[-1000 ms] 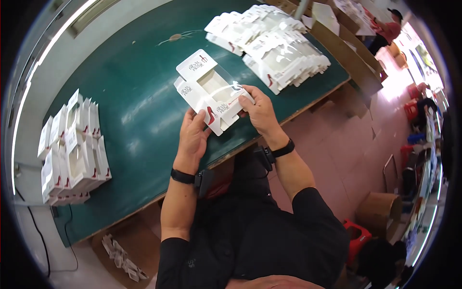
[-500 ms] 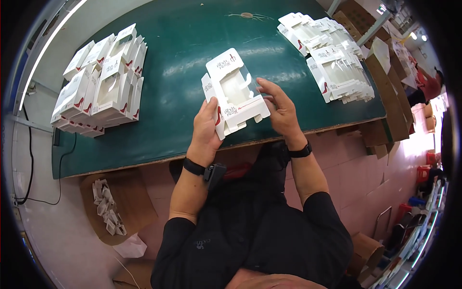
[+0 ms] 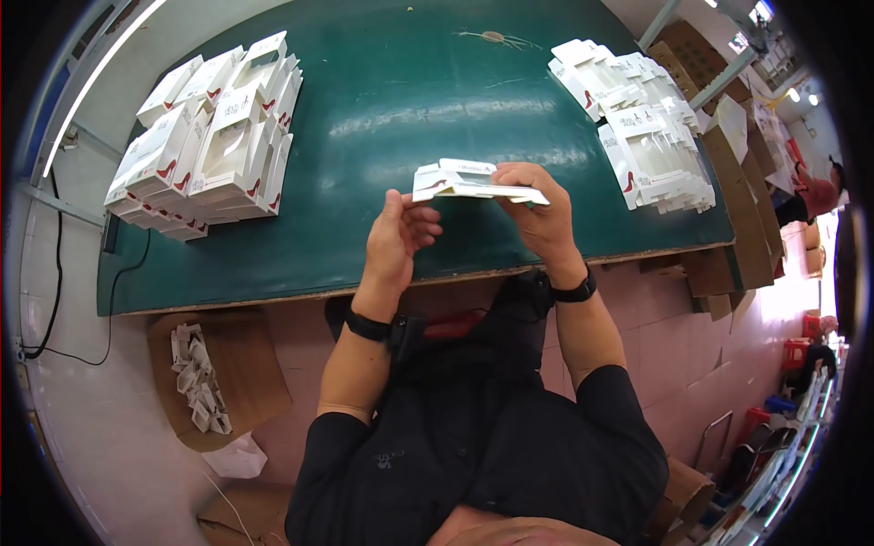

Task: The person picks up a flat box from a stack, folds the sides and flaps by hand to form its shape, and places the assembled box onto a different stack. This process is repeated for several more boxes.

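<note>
A white windowed carton (image 3: 432, 187) with red print is held above the near side of the table, tilted so that it shows nearly edge-on. My right hand (image 3: 543, 214) grips its right end, thumb and fingers pinching the card. At the carton's left end is my left hand (image 3: 393, 244), palm turned inward and fingers loosely apart, with nothing held in it. Whether its fingertips touch the carton is hard to make out. Black bands circle both wrists.
On the green table (image 3: 364, 246), formed cartons (image 3: 218, 177) are stacked at the left. Flat cartons (image 3: 651, 150) lie overlapped at the right, beside brown cardboard boxes (image 3: 751, 196). An open cardboard box (image 3: 259, 364) on the floor holds white scraps. A person in red (image 3: 810, 196) is far right.
The carton has tipped from showing its windowed face to nearly edge-on. My left hand has let go of its left side; my right hand has taken hold of the right end.
</note>
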A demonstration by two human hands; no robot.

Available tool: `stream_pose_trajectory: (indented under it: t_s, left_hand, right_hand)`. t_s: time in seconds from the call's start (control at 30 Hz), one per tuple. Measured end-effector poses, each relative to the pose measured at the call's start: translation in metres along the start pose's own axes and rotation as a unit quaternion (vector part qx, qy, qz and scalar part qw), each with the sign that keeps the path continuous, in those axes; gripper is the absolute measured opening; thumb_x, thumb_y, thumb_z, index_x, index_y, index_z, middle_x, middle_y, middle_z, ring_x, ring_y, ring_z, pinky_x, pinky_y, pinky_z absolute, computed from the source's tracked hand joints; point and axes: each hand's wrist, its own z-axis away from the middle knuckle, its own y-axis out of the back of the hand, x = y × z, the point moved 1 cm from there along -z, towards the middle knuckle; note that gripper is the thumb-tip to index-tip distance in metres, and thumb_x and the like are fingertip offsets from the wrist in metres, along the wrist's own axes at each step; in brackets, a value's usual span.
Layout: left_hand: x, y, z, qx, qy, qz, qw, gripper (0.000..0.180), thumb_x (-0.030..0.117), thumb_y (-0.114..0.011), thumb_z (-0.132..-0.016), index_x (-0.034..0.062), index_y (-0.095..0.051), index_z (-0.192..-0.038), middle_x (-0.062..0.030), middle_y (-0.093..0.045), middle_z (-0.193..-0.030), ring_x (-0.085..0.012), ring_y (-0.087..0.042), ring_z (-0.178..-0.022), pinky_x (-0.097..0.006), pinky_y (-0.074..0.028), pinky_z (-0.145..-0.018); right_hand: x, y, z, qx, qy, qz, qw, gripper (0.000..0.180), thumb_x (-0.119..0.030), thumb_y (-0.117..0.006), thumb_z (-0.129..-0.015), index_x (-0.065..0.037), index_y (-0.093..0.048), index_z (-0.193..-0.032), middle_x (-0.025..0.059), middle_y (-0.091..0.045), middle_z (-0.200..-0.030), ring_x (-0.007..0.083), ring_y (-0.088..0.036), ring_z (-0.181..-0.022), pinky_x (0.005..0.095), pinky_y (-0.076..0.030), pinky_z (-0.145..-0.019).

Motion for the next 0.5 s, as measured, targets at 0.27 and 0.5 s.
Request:
stream_pose_trajectory:
  t_s: [0.27, 0.5]
  left_hand:
    - [0.030, -0.027, 0.014, 0.018, -0.320, -0.348, 0.881, 0.068, 0.025, -0.073, -0.102, 0.0031, -0.042, -0.158, -0.0143, -0.058, -0.144, -0.0241, -0.059, -0.129, -0.037, -0.051, -0.103]
    - [0.016, -0.039, 0.015, -0.032, -0.270, -0.282, 0.920, 0.083, 0.020, -0.077, -0.100, 0.0054, -0.028, -0.165, -0.0153, -0.054, -0.149, -0.0253, -0.055, -0.134, -0.042, -0.049, -0.110]
  right_hand:
    - [-0.020, 0.002, -0.003, -0.013, -0.213, -0.158, 0.964, 0.038, -0.015, -0.082, -0.095, -0.002, -0.065, -0.127, 0.0045, -0.073, -0.114, 0.0120, -0.066, -0.103, 0.0303, -0.054, -0.089]
    - [-0.053, -0.017, -0.010, -0.095, -0.143, -0.092, 0.981, 0.063, -0.029, -0.084, -0.093, -0.001, -0.057, -0.143, 0.0095, -0.071, -0.128, 0.0219, -0.065, -0.118, 0.0359, -0.051, -0.103]
